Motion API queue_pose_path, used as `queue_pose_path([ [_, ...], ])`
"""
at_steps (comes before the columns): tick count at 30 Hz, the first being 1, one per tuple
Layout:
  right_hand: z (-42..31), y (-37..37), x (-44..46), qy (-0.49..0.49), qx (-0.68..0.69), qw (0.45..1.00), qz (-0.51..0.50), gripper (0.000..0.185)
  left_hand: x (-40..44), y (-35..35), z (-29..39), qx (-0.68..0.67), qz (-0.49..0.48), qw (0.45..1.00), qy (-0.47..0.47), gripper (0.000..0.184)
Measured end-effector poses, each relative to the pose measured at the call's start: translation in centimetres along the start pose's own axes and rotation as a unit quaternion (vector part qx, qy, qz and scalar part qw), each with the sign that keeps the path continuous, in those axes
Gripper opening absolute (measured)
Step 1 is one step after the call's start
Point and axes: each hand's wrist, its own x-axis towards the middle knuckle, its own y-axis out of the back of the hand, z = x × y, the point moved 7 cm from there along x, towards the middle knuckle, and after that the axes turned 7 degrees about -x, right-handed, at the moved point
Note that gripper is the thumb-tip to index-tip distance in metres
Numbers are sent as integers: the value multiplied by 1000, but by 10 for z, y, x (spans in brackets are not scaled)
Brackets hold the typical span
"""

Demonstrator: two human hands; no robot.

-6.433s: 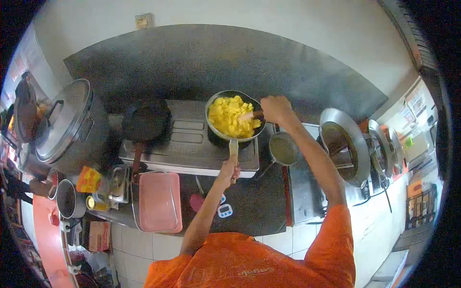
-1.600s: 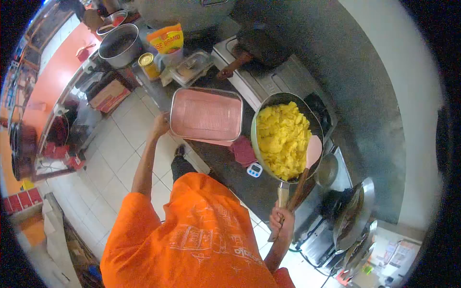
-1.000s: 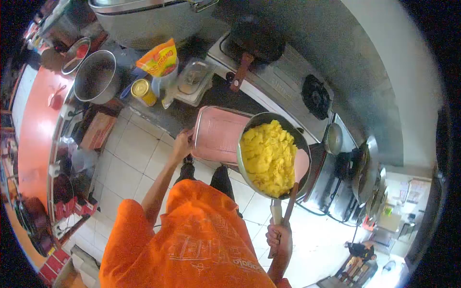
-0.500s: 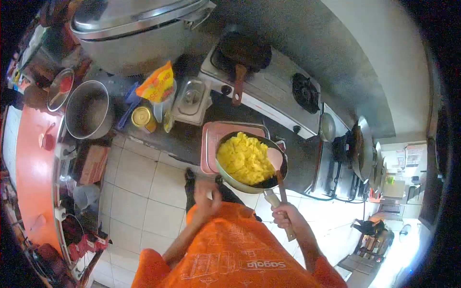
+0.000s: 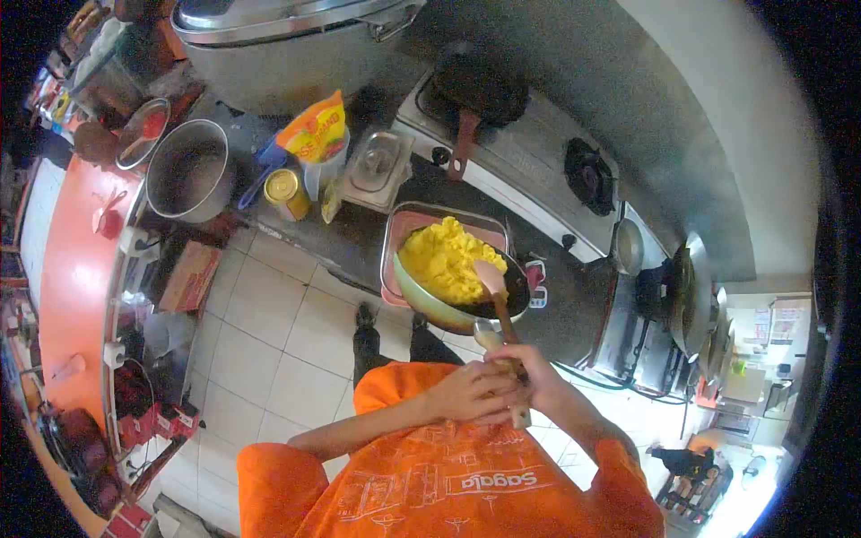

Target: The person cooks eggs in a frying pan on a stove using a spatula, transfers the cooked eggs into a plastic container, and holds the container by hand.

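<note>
The pan (image 5: 421, 300) is tilted over the glass dish (image 5: 387, 255), with yellow scrambled food (image 5: 448, 260) heaped inside it. A pink spatula (image 5: 491, 276) with a wooden handle rests in the food. My right hand (image 5: 538, 377) is closed around the pan handle (image 5: 487, 335), near the spatula handle. Against it, my left hand (image 5: 475, 392) is wrapped around the same handle area; its exact hold is partly hidden. Beneath the pan, the dish sits at the counter's edge.
Behind the dish is a gas stove (image 5: 520, 188) bearing a dark frying pan (image 5: 475, 90). To the left stand a lidded steel container (image 5: 372, 169), a yellow can (image 5: 286, 192), a yellow packet (image 5: 314, 130) and a deep pot (image 5: 190, 172). Woks (image 5: 695, 300) stand at the right.
The pan has come off the stove to above the dish and is now tilted further. My left hand let go of the dish and moved right to the handle.
</note>
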Motion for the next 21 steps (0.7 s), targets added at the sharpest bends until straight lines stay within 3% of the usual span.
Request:
queue_pose_path([
  [4, -1, -5, 24, -12, 20, 989, -147, 9, -30, -22, -13, 73, 37, 991, 107, 40],
  [7, 11, -9, 36, -113, 129, 895, -412, 19, -46, -28, -14, 131, 56, 980, 139, 40],
  [8, 2, 4, 39, 8, -53, 914, -403, 19, -48, -27, -15, 103, 59, 977, 178, 41],
  [9, -12, 15, 35, 135, -227, 887, -378, 18, -49, -29, -17, 80, 114, 972, 192, 35],
  [10, -29, 23, 28, 261, -386, 819, -336, 17, -50, -30, -20, 55, 171, 963, 201, 30],
  [12, -44, 41, 33, 133, -315, 877, -339, 18, -36, -23, -21, 61, 309, 934, 169, 23],
  [14, -64, 73, 38, 38, -296, 895, -331, 20, -12, -4, -15, 91, 358, 915, 161, 21],
  [15, -81, 88, 44, 48, -336, 889, -306, 21, 0, 6, -16, 89, 327, 921, 191, 25],
  [17, -118, 112, 55, 106, -432, 865, -230, 22, 11, 12, -18, 102, 488, 855, 140, 28],
  [19, -153, 122, 69, 264, -544, 782, -152, 24, 12, 14, -30, -4, 530, 839, 122, 25],
  [20, -169, 124, 81, 372, -591, 706, -121, 25, 14, 15, -39, -58, 547, 828, 108, 25],
  [21, -182, 122, 79, 475, -623, 616, -86, 27, 21, 17, -40, 59, 548, 825, 128, 25],
])
